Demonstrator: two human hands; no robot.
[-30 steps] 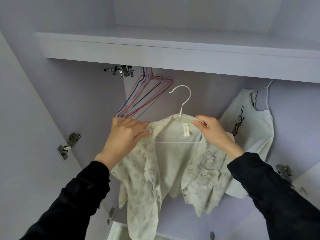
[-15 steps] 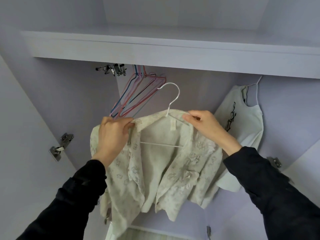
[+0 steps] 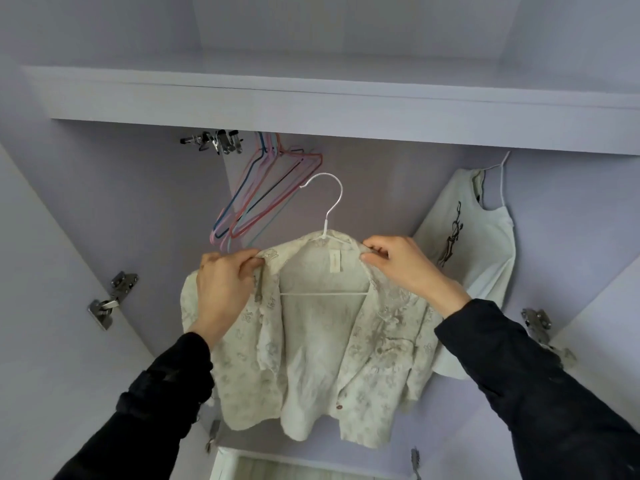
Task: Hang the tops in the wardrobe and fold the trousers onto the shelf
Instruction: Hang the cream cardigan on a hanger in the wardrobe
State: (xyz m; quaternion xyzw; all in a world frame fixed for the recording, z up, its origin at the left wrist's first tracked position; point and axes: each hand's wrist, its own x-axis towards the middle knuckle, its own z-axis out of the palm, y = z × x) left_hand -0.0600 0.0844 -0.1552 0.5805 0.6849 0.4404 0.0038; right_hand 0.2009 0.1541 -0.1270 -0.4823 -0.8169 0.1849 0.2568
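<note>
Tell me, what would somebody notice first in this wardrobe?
Probably the cream lace top on a white hanger, held up mid-wardrobe by the left hand and right hand. Then the colourful empty hangers behind, and a white top hanging at right.

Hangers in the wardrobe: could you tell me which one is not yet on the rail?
The white hanger carrying the lace top, held up by both hands; the coloured hangers already hang.

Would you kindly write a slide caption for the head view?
Both hands, left hand and right hand, hold a lace blouse on a white hanger inside the wardrobe.
</note>
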